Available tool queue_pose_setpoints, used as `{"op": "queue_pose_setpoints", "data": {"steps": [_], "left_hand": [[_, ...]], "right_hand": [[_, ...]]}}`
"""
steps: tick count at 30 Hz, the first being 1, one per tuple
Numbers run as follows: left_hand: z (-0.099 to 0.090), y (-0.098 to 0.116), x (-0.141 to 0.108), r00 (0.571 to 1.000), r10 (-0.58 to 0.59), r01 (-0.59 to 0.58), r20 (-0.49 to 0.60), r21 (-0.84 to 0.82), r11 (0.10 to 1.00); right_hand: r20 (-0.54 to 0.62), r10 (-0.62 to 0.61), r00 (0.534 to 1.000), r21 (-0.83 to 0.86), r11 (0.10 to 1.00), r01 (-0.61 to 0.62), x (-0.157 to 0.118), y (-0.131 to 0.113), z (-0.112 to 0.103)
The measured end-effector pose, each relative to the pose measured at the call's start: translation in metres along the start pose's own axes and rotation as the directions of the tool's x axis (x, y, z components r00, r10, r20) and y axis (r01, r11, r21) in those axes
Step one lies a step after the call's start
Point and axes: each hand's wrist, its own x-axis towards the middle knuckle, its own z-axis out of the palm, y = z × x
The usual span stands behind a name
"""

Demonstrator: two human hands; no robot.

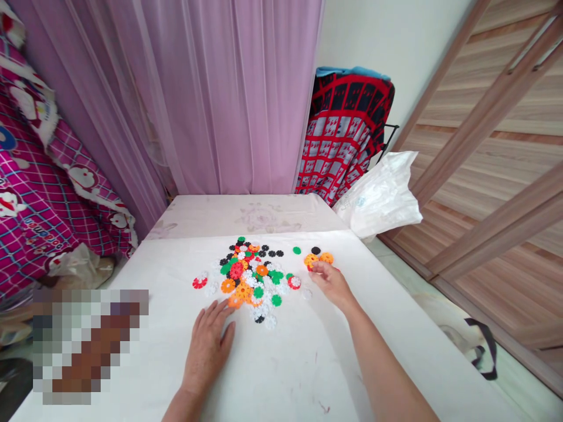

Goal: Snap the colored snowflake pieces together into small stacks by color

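Observation:
A loose pile of notched plastic discs point(236, 270) in orange, red, green, white and black lies mid-table. My left hand point(209, 340) rests palm down at the pile's near left side, fingers apart, its fingertips by an orange disc point(234, 302). To the right of the pile, my right hand point(332, 284) has its fingers curled at a yellow-orange disc point(310, 258), with a bit of red showing under the fingertips. Another yellow-orange disc point(326, 257) and a black disc point(315, 250) lie just beyond that hand. A green disc point(297, 250) sits apart nearby.
The discs lie on a table with a white cover point(281, 375). A red-and-white disc point(199, 282) is left of the pile. A white plastic bag point(382, 193) stands past the table's right edge, before wooden cabinet doors point(488, 152). Purple curtains point(233, 99) hang behind.

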Motion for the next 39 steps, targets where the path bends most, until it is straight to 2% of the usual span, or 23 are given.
{"op": "queue_pose_setpoints", "data": {"steps": [3, 6, 10, 14, 22, 33, 39], "left_hand": [[-0.001, 0.0, 0.0, 1.0, 0.011, -0.011, -0.002, 0.003, 1.0], [-0.001, 0.0, 0.0, 1.0, 0.014, -0.014, -0.002, 0.004, 1.0], [0.001, -0.002, 0.0, 1.0, 0.011, -0.011, -0.005, 0.012, 1.0], [0.001, -0.003, -0.001, 1.0, 0.017, -0.017, -0.004, 0.017, 1.0], [0.001, -0.003, 0.0, 1.0, 0.027, -0.027, -0.008, 0.027, 0.999], [0.0, -0.003, -0.001, 1.0, 0.029, -0.029, -0.011, 0.017, 0.999], [0.001, -0.003, 0.0, 1.0, 0.02, -0.02, -0.018, 0.009, 1.0]], "right_hand": [[-0.113, 0.003, 0.994, -0.22, 0.975, -0.028, 0.001, 0.004, -0.028], [-0.219, 0.037, 0.975, -0.462, 0.876, -0.137, 0.005, 0.007, -0.055], [-0.171, 0.053, 0.984, -0.619, 0.771, -0.149, 0.009, 0.011, -0.073], [-0.092, 0.048, 0.995, -0.668, 0.738, -0.098, 0.01, 0.013, -0.072], [-0.051, 0.012, 0.999, -0.749, 0.661, -0.046, 0.006, 0.009, -0.062], [0.023, 0.092, 0.995, -0.849, 0.527, -0.029, 0.008, -0.006, -0.058], [0.044, 0.112, 0.993, -0.857, 0.514, -0.019, 0.014, -0.011, -0.057]]}}
